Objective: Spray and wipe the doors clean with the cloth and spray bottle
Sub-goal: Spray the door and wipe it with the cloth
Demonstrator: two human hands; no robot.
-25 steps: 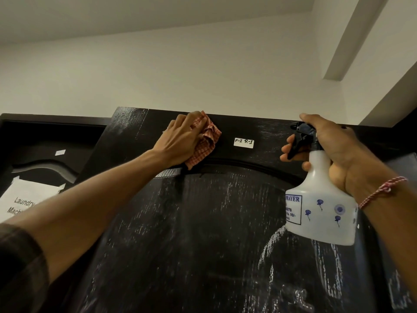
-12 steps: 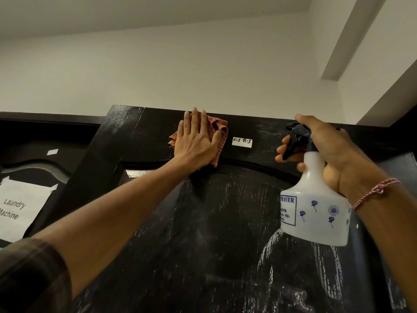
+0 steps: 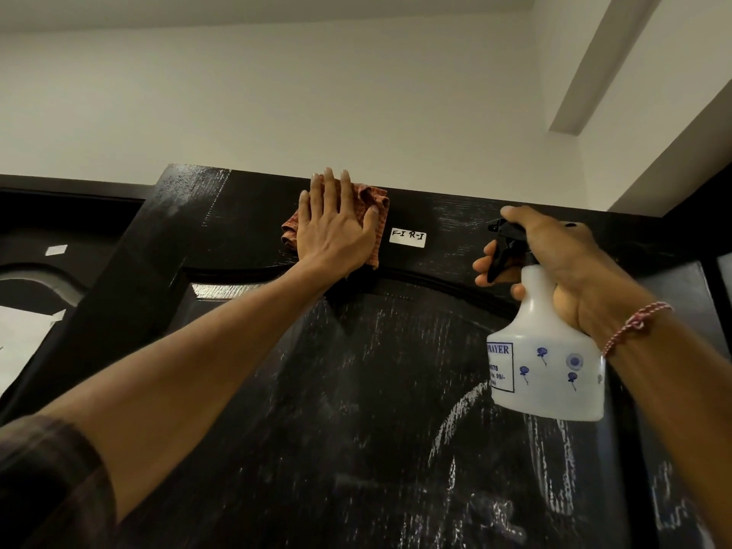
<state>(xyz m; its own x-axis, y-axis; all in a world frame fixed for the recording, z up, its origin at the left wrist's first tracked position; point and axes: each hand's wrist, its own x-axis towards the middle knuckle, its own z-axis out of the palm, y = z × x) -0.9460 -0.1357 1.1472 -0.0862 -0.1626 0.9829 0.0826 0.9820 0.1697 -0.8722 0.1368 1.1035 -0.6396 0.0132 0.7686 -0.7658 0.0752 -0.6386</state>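
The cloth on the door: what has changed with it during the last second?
The left hand turned its fingers upward and flattened over the cloth, sliding it closer to the white label. The right hand still holds the spray bottle.

A small white rectangular sticker (image 3: 407,237) near the top of the black wooden door (image 3: 237,215) carries handwritten black characters, "F-I R-I". On the white plastic spray bottle (image 3: 554,370), a blue-framed printed panel (image 3: 500,366) reads "PRAYER", its start cut off, with "078" and "99/-" below.
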